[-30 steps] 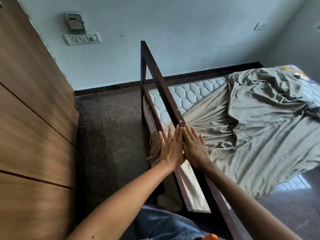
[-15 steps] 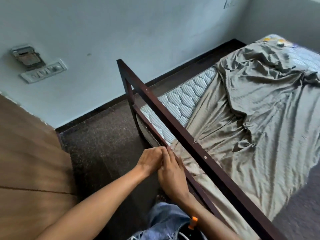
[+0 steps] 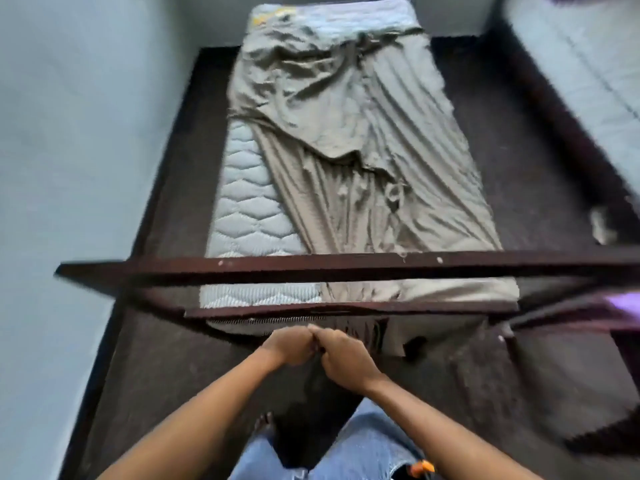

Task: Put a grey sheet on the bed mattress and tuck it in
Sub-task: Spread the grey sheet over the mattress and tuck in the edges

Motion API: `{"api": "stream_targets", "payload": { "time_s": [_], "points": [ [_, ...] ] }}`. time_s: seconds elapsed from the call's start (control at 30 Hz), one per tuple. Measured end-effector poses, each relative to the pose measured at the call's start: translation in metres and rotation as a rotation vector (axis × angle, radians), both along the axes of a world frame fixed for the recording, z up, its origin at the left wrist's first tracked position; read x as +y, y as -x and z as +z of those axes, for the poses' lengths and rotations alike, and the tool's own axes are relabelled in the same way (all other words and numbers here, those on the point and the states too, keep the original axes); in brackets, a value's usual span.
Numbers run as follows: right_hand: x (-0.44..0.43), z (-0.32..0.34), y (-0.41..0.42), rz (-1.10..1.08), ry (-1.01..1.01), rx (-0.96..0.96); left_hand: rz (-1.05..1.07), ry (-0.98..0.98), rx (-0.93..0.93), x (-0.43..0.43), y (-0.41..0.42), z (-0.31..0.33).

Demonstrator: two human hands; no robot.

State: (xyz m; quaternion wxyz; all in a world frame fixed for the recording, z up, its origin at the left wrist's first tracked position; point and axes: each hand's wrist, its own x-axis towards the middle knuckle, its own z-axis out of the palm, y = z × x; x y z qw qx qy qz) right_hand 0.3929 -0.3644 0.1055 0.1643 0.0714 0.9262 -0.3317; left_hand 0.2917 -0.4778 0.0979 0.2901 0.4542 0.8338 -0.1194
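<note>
A crumpled grey sheet (image 3: pixel 349 140) lies along the mattress (image 3: pixel 249 216) and covers its right and middle. A quilted strip on the left is bare. The sheet's near end hangs over the mattress end behind the dark wooden footboard rails (image 3: pixel 311 266). My left hand (image 3: pixel 289 344) and my right hand (image 3: pixel 346 356) are below the lower rail, knuckles touching, fingers curled at the sheet's hanging left edge. The fists hide the hold itself.
A pale wall runs along the left, with a dark floor strip (image 3: pixel 194 174) between it and the bed. A second mattress (image 3: pixel 595 64) lies at the far right. My jeans-clad legs (image 3: pixel 346 452) stand at the foot of the bed.
The view has swung from the bed's corner to face straight down its length. My hands have dropped from the rail to below the lower rail and closed into fists.
</note>
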Motion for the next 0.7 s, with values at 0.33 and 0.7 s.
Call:
{"api": "stream_targets", "payload": {
  "time_s": [0.33, 0.7],
  "points": [
    [-0.066, -0.006, -0.053, -0.565, 0.071, -0.041, -0.347, -0.046, -0.156, -0.013, -0.018, -0.017],
    [-0.071, -0.115, -0.032, -1.053, 0.196, 0.048, -0.351, -0.081, -0.06, 0.032, -0.016, -0.102]
  ]
}}
